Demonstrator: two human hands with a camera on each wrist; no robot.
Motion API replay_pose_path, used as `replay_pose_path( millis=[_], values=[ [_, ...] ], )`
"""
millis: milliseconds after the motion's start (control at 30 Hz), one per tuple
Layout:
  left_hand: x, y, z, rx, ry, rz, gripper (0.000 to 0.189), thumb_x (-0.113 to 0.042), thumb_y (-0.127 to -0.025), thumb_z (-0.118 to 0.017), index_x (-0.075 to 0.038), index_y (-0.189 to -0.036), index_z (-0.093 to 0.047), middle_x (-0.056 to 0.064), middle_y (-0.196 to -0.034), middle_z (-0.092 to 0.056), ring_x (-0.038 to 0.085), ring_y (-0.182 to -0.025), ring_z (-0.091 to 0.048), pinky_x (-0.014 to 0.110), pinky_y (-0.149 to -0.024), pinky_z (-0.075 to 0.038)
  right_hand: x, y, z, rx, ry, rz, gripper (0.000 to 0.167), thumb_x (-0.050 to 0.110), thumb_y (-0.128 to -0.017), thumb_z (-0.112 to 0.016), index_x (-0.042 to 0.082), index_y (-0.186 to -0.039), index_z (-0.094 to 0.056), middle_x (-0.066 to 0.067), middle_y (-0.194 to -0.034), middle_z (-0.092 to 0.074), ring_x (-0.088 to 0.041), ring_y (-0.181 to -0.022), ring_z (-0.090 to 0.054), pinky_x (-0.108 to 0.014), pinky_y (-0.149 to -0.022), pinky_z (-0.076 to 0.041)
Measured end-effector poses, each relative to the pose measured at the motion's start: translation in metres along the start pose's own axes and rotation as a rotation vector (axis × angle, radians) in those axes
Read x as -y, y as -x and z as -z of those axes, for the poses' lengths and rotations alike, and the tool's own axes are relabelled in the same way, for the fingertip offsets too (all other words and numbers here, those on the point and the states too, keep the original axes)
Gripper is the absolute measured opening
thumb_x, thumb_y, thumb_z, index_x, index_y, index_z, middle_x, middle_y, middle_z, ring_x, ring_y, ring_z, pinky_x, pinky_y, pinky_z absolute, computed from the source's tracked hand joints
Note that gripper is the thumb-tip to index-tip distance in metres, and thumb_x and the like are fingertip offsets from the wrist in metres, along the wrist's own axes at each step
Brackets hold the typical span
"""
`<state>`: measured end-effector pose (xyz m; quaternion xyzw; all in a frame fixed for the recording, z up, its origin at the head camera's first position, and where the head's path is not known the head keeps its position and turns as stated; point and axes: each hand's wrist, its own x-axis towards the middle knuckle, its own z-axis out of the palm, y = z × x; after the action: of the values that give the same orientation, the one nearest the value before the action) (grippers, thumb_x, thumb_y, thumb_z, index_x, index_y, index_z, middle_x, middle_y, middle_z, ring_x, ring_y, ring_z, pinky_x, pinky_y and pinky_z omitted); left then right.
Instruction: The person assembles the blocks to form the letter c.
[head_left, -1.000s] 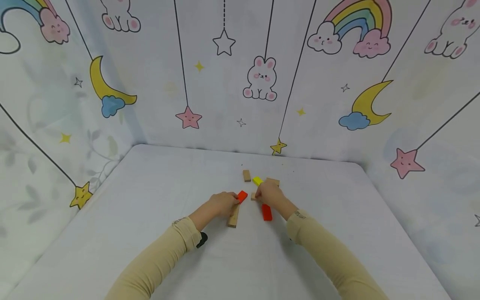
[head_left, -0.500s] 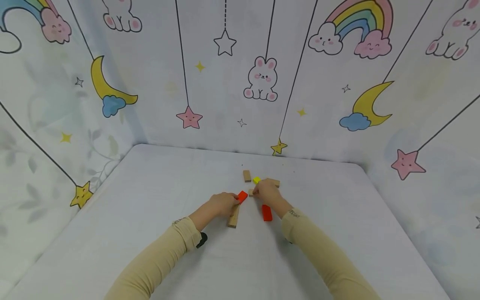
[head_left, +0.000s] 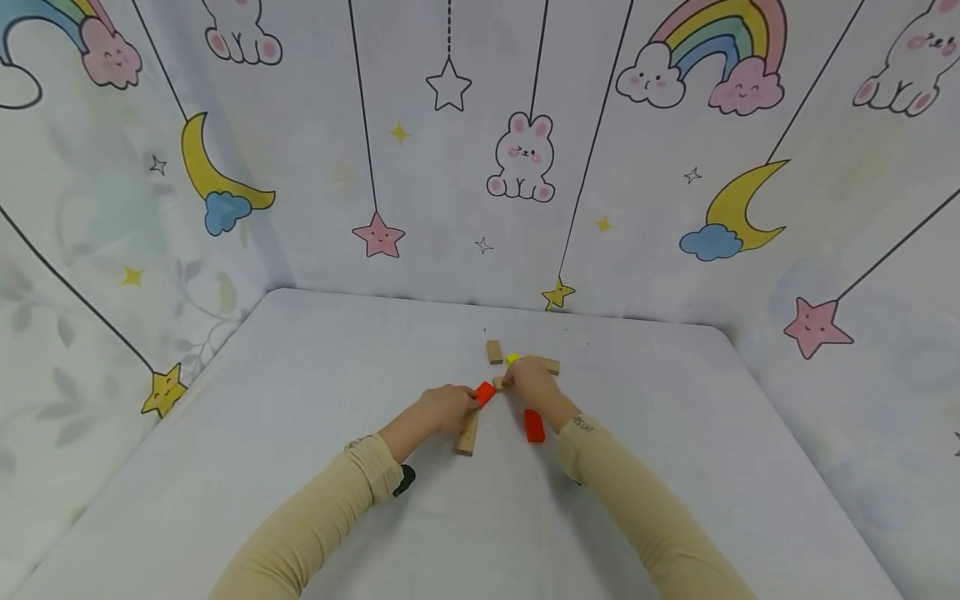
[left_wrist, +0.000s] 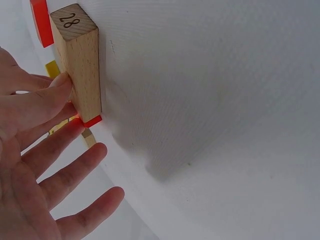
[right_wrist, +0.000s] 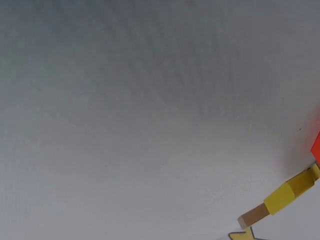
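Observation:
In the head view my left hand (head_left: 447,407) is at the junction of a long wooden block (head_left: 467,436) and a red block (head_left: 486,393). The left wrist view shows its thumb against the side of the wooden block (left_wrist: 82,75), which is marked 28. The other fingers stretch out on that same side, one fingertip close to the red block (left_wrist: 92,121) at the far end. My right hand (head_left: 534,385) pinches a small wooden block (head_left: 498,383), mostly covered by the fingers, near the red block's right end. No part of this hand appears in the right wrist view.
A second red block (head_left: 534,426) lies below my right hand. Beyond the hands are an upright-looking wooden block (head_left: 494,352), a yellow block (head_left: 513,359) partly hidden, and another wooden block (head_left: 552,366). A patterned cloth wall (head_left: 450,183) rises behind the white table (head_left: 337,350).
My right hand has moved left and slightly away from me with the small wooden block, closer to the red one. It now covers more of the yellow block. My left hand stays put.

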<state>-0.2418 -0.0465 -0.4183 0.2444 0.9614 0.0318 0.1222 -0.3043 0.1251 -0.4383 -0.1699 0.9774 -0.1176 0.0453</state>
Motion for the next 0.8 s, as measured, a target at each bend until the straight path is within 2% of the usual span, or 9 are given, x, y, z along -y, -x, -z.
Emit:
replay_pose_path(
  millis=[267,800],
  values=[
    [0.0001,-0.0021,-0.0014,0.017,-0.020,0.003,0.043,-0.014,-0.085,-0.064,-0.016,-0.127,-0.057,-0.002,-0.132,-0.050,0.019,-0.114,-0.051,0.035,-0.077,-0.050,0.0009,0.0013,-0.0002,-0.066,0.005,0.069,0.016,-0.002,-0.081,-0.064,0.005,-0.091,-0.074,-0.005,-0.090,-0.069,-0.023,-0.094,-0.060,-0.032,-0.085,-0.047],
    [-0.0001,-0.0027,-0.0018,0.024,-0.036,-0.001,0.044,-0.016,-0.084,-0.066,-0.016,-0.126,-0.057,-0.001,-0.132,-0.050,0.020,-0.115,-0.050,0.036,-0.080,-0.049,0.0017,-0.0025,-0.0014,-0.060,-0.022,0.051,0.017,-0.003,-0.082,-0.063,0.006,-0.092,-0.073,-0.005,-0.091,-0.069,-0.024,-0.096,-0.059,-0.034,-0.087,-0.046]
  ],
)
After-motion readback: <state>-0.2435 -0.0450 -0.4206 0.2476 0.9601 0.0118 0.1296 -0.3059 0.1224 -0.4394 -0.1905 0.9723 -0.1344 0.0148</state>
